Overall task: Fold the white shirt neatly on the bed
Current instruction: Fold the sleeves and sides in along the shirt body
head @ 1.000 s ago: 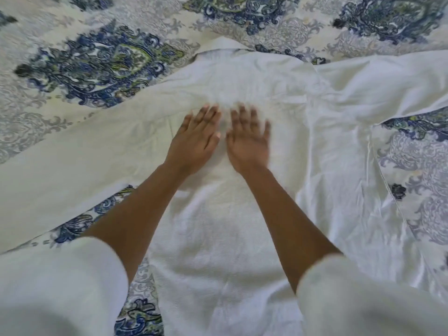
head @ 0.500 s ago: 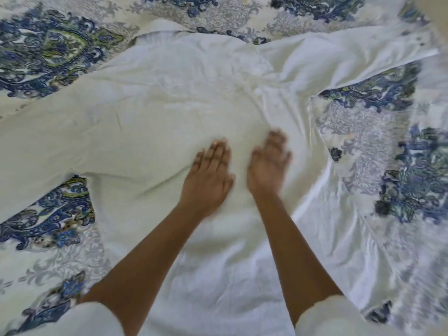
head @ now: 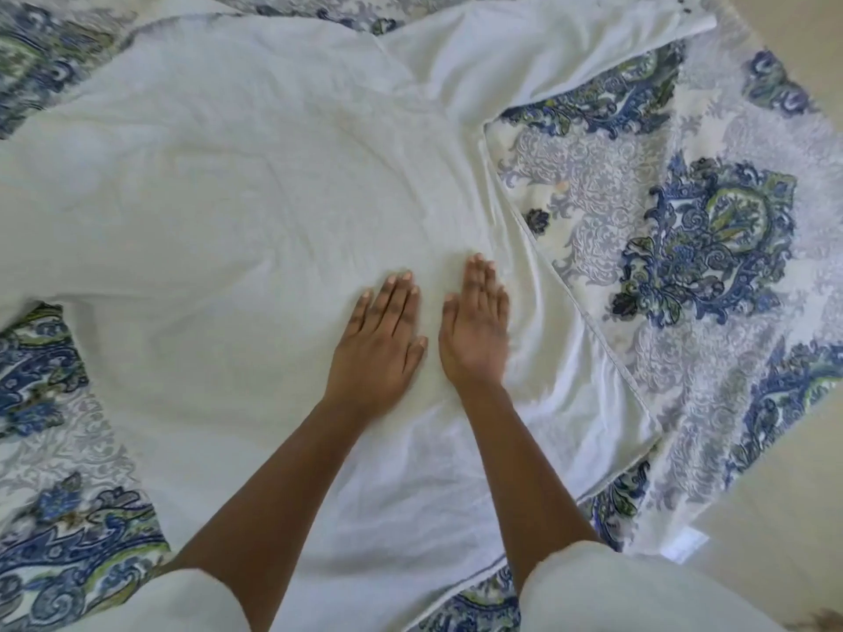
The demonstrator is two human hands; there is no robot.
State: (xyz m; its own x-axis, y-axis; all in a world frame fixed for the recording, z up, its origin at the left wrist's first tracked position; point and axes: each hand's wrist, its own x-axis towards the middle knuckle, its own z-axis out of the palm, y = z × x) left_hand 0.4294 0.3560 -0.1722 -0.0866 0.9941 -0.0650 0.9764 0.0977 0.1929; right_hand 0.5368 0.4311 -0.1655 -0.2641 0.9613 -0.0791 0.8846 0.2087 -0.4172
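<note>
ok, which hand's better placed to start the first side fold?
Right, probably. The right hand lies flat on the white shirt close to its right side edge; the left hand lies flat mid-shirt, much farther from the other edge.

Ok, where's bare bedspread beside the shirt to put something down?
Widest bare bedspread: right of the white shirt, below its outstretched sleeve. Smaller patch lower left, under the other sleeve. Crowded mid-shirt, where left hand and right hand press.

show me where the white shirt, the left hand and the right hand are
white shirt [head: 255, 184]: head view, on the flat body panel above the hands
left hand [head: 378, 348]: head view, on the back of the hand
right hand [head: 474, 344]: head view, on the back of the hand
</note>
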